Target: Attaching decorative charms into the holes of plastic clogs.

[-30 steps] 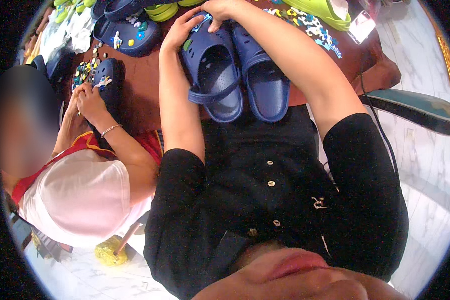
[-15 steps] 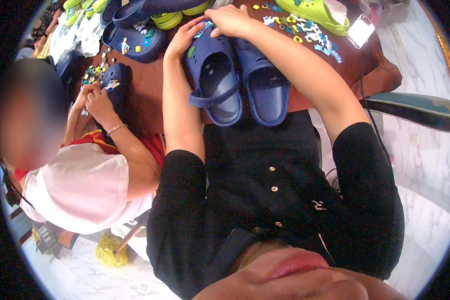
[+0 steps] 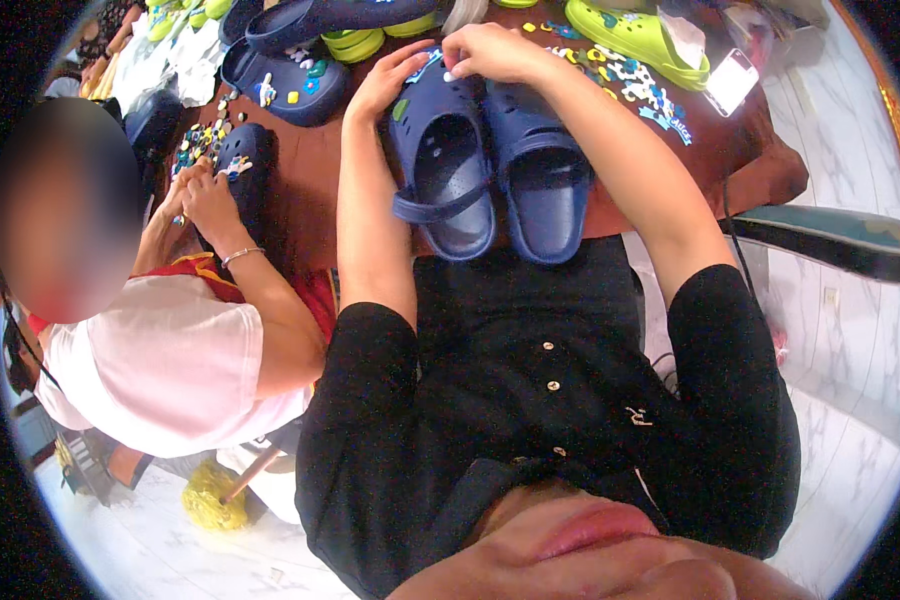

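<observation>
Two dark blue clogs lie side by side at the near table edge, heels toward me. My left hand (image 3: 380,88) wraps the outer side of the left clog (image 3: 457,237), with its fingers on the toe. A blue-and-white charm (image 3: 428,66) sits on that toe by my fingertips, and a green charm (image 3: 401,108) is on its side. Over the same toe, my right hand (image 3: 492,52) is closed with thumb and fingers together; what is in them, if anything, is hidden. The right clog (image 3: 545,190) lies beneath my right forearm, not held.
Loose charms (image 3: 635,90), a lime-green clog (image 3: 635,40) and a phone (image 3: 732,82) lie at the right. More blue clogs (image 3: 285,85) are at the far left. Beside me a co-worker's hands (image 3: 205,195) work on a blue clog (image 3: 242,150). A chair arm (image 3: 830,240) stands at right.
The table scene has shifted slightly right and down in view. My right hand has moved slightly right across the toe, and its fingers have drawn together. My left hand stays on the clog.
</observation>
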Demonstrator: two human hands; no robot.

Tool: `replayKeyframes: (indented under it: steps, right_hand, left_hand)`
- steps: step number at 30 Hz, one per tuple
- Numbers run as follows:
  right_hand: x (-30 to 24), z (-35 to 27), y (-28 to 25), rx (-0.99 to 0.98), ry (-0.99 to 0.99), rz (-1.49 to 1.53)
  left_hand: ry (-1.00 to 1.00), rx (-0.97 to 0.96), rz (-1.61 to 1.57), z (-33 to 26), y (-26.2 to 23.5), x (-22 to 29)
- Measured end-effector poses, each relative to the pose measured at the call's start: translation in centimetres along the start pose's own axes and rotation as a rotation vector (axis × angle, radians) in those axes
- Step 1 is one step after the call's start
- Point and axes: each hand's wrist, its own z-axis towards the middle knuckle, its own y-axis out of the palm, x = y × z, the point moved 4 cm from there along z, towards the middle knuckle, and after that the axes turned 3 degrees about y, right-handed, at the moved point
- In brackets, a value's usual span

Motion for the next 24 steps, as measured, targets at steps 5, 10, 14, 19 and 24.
replayKeyframes:
  steps: [5, 10, 14, 19, 24]
  right_hand:
    - [2.9, -2.0, -4.1, 0.349, -0.196, 0.148]
    - [8.1, -7.3, -6.1, 0.575, 0.116, 0.529]
    - [13.9, -10.6, -5.9, 0.826, 0.253, 0.522]
    - [18.0, -11.4, -4.0, 0.986, 0.326, 0.666]
    - [16.8, -9.2, -1.6, 0.899, 0.409, 0.511]
  left_hand:
    - [-0.057, 0.023, -0.049, -0.2, 0.5, 0.9]
    - [-0.064, 0.033, 0.068, -0.9, -0.3, 0.5]
    - [-0.062, 0.045, 0.047, -0.4, -0.1, 0.3]
    - [-0.087, 0.03, 0.101, -0.2, -0.3, 0.3]
    - [-0.071, 0.03, 0.054, -0.8, -0.2, 0.6]
